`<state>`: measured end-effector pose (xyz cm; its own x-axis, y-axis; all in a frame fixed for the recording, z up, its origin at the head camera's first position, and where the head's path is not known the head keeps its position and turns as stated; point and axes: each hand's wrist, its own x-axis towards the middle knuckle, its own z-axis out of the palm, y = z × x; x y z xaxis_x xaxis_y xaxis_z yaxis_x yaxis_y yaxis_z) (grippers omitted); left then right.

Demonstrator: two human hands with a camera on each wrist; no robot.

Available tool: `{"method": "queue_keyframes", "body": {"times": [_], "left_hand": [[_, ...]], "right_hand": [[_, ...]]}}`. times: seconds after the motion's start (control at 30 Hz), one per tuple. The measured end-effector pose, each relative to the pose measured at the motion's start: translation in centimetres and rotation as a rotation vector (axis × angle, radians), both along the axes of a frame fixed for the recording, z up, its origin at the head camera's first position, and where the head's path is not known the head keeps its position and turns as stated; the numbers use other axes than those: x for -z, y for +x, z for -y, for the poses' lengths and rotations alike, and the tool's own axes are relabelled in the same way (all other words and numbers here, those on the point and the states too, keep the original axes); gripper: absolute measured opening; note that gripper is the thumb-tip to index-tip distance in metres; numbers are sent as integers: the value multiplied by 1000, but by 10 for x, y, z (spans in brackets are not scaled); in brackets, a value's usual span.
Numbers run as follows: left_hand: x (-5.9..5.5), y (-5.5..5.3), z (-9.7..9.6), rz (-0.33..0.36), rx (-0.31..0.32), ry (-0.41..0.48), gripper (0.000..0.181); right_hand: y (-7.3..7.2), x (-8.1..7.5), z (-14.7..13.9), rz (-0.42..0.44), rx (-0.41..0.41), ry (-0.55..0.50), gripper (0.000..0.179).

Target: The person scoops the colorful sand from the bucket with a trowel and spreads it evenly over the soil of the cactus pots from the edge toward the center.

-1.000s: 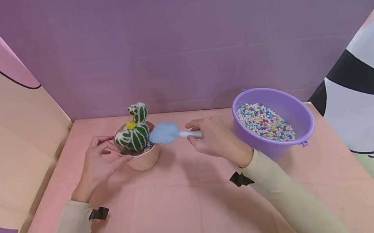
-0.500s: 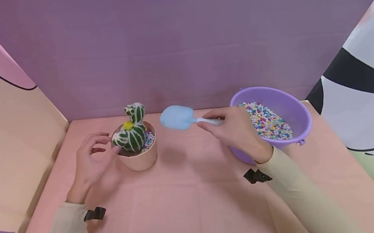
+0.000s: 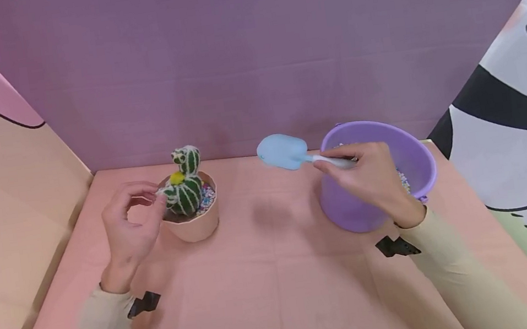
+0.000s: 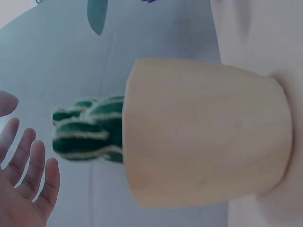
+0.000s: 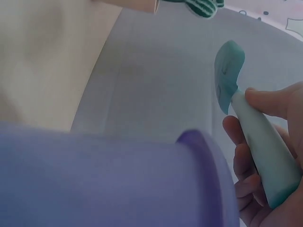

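Note:
A small toy shovel (image 3: 283, 152) with a light-blue blade and a pale handle is gripped by my right hand (image 3: 370, 175), held in the air over the left side of the purple bucket (image 3: 354, 205). Multicoloured beads (image 3: 404, 182) show inside the bucket, mostly hidden behind that hand. To the left stands a beige pot (image 3: 196, 229) with a green cactus (image 3: 186, 194) bearing a yellow flower, and beads (image 3: 207, 198) beside its stem. My left hand (image 3: 129, 226) hovers by the cactus; in the left wrist view its loosely bent fingers (image 4: 35, 165) are apart from the plant.
A pink cloth covers the table (image 3: 241, 301). Behind it rises a purple backdrop (image 3: 231, 68). Printed panels flank both sides, with a panda (image 3: 507, 154) on the right one.
My right hand has carried the shovel from the pot's rim up and right to above the bucket. The left hand has let go of the pot's rim and lifted slightly away.

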<state>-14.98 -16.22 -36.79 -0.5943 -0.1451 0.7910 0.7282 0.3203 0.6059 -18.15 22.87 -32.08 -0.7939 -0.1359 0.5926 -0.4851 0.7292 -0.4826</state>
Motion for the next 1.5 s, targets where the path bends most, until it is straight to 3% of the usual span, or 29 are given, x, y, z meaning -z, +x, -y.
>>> {"method": "queue_keyframes", "body": {"times": [0.17,0.43,0.73,0.93,1.2,1.5], "left_hand": [[-9,7,-10,-55,15,-72,16],[5,-11,-18,-82,56,-116,14],[3,-18,-45,-128,150,-163,13],[8,-17,-64,-101,212,-186,12],[17,-21,-88,-25,217,-286,17],[25,-25,-116,69,305,-324,17]], "right_hand": [[2,-3,-10,-37,-4,-16,8],[3,-3,-30,-29,32,-24,12],[7,-1,-55,52,137,8,17],[11,-3,-73,71,205,39,18],[18,2,-93,137,278,24,26],[20,4,-119,95,330,130,27]]}}
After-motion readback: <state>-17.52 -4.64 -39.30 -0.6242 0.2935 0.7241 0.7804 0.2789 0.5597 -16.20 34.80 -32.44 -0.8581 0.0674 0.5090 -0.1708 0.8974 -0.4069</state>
